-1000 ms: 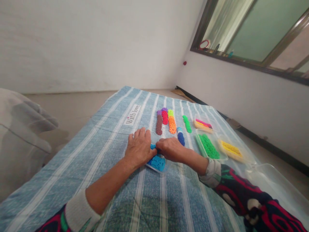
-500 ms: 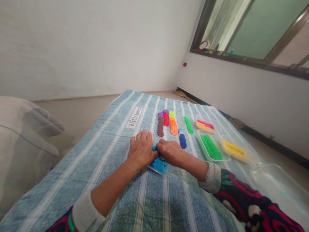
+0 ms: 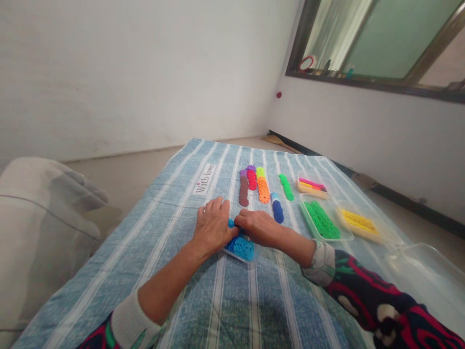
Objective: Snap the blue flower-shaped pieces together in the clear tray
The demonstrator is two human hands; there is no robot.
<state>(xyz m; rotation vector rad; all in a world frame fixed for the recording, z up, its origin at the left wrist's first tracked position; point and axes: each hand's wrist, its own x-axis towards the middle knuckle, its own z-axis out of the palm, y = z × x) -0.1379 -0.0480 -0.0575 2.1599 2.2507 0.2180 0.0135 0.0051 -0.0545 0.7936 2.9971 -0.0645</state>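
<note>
A clear plastic tub (image 3: pixel 250 261) of bumpy blue discs (image 3: pixel 242 248) is flanked by the left hand (image 3: pixel 213 223), fingers extended, and the right hand (image 3: pixel 258 227), fingers curled; whether anything is pinched in either grip cannot be told. Scalloped discs are laid in overlapping rows (image 3: pixel 263 189) at 12 o'clock, green pieces (image 3: pixel 323 220) at 2. At 9, room is given by broad striped cloth (image 3: pixel 145 242), bounded by the bench's slanting edge.

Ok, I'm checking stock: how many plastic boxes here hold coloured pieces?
4: the blue-piece box, partly covered by the hands; to their right, the green-piece box, the yellow-piece box beside it, and the pink-and-yellow-piece box farther back.
</note>
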